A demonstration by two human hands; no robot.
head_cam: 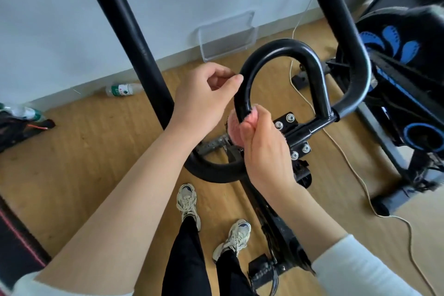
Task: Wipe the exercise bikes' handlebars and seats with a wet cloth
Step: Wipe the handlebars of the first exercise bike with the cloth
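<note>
A black exercise bike handlebar fills the middle of the view, with a curved inner loop [283, 48] and long outer bars [125, 24]. My right hand [264, 149] is shut on a pink cloth [234, 131], pressing it around the lower left end of the loop. My left hand [204, 98] is beside the loop's left side, fingers curled, thumb and fingertip touching the bar. The bike's seat is out of view.
A second bike with a blue-patterned flywheel [394, 45] stands at the right. A white cable [346, 158] runs over the wooden floor. A clear plastic box [225, 36] and a water bottle [122, 89] lie by the wall. My feet [211, 218] stand below the handlebar.
</note>
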